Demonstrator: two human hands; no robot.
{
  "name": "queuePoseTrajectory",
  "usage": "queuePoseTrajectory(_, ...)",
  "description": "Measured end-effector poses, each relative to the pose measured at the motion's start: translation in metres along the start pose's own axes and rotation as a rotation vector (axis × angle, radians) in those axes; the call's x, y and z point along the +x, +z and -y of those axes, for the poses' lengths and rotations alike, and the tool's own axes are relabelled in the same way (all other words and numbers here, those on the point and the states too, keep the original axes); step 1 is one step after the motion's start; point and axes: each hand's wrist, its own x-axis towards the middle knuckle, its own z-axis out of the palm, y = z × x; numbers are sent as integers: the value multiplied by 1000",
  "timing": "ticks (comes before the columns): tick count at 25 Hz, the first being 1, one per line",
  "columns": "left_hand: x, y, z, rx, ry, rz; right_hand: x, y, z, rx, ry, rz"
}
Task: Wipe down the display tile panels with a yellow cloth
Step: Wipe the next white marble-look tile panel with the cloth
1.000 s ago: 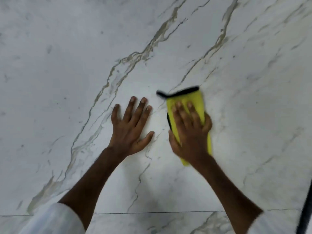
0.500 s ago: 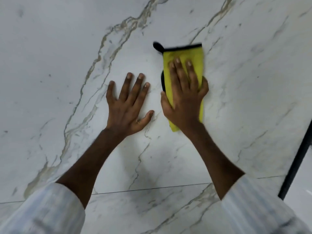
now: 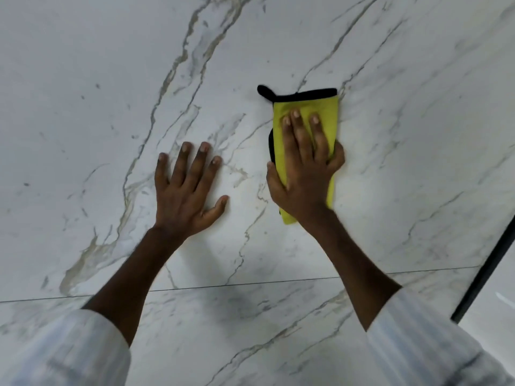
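A folded yellow cloth (image 3: 328,112) with a black hem and a black loop lies flat against a white marble-look tile panel (image 3: 97,93) with grey-gold veins. My right hand (image 3: 305,174) presses on the cloth, fingers spread over it and thumb at its left edge. To the left, my left hand (image 3: 189,190) rests flat on the bare panel with fingers apart, holding nothing. Most of the cloth's lower half is hidden under my right hand.
A thin horizontal joint (image 3: 250,284) separates this panel from a lower tile panel (image 3: 237,344). A black frame strip (image 3: 490,268) runs diagonally along the panel's right edge, with a white surface (image 3: 501,310) beyond it. Pale striped sleeves cover both forearms at the bottom.
My right hand has slid the cloth upward along the panel, away from my left hand. The left hand stays planted in place.
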Motion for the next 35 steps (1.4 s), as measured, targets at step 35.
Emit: queuePoseTrajectory(35, 123, -59, 143, 34, -73, -71, 150, 13, 105, -23, 41, -39)
